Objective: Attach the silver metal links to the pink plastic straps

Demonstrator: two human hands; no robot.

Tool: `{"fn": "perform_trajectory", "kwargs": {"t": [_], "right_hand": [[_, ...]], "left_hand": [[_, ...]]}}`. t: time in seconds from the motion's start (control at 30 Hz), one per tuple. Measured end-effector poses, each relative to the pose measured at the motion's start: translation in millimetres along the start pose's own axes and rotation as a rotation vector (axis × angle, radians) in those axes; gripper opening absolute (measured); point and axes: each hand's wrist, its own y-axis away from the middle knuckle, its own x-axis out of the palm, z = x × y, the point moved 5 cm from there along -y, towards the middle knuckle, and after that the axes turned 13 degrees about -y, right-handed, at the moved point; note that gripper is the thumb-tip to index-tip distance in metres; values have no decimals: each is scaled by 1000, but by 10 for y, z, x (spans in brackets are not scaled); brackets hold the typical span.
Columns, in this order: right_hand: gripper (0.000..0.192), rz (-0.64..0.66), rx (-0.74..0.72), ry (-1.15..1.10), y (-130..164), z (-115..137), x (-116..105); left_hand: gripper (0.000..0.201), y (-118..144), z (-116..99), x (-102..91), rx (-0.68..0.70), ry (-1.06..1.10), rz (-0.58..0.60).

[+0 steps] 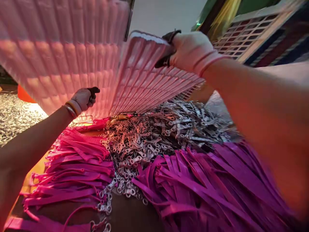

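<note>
My right hand (pixel 185 50), in a pale glove with black fingertips, grips the upper corner of a ribbed, translucent plastic sheet (pixel 145 74) that stands tilted. My left hand (pixel 85 98), gloved alike, has its fingers curled in front of a larger ribbed sheet (pixel 55 58) lit pink. Whether anything is in those fingers cannot be seen. Below both hands spreads a heap of small metal clips (pixel 140 135) with round holes at their ends. Magenta straps (pixel 79 161) lie in a layer on the left, and a thicker pile of purple straps (pixel 205 183) fills the right.
A bed of small pale pieces (pixel 16 116) glows under light at far left, beside an orange object (pixel 25 95). A white lattice panel (pixel 243 35) leans at the upper right. Thin wire frames (pixel 83 120) sit at the foot of the large sheet.
</note>
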Motion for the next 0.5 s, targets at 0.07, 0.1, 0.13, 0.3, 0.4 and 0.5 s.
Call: {"fn": "perform_trajectory", "kwargs": {"t": [0.07, 0.1, 0.13, 0.3, 0.4, 0.5], "right_hand": [[65, 83, -34, 77, -384, -61, 66], [61, 116, -52, 124, -555, -82, 100], [58, 150, -63, 151, -710, -93, 134], [63, 343, -127, 103, -1274, 13, 226], [73, 403, -185, 19, -1521, 116, 209], [78, 467, -202, -20, -1694, 206, 305]], "left_hand": [[13, 4, -24, 50, -73, -52, 33], [14, 6, -31, 65, -109, -77, 52], [15, 8, -36, 71, -138, -104, 69], [17, 24, -61, 14, -242, -136, 86], [16, 18, -131, -45, -330, -30, 61], [20, -14, -232, -93, -425, 60, 23]]}}
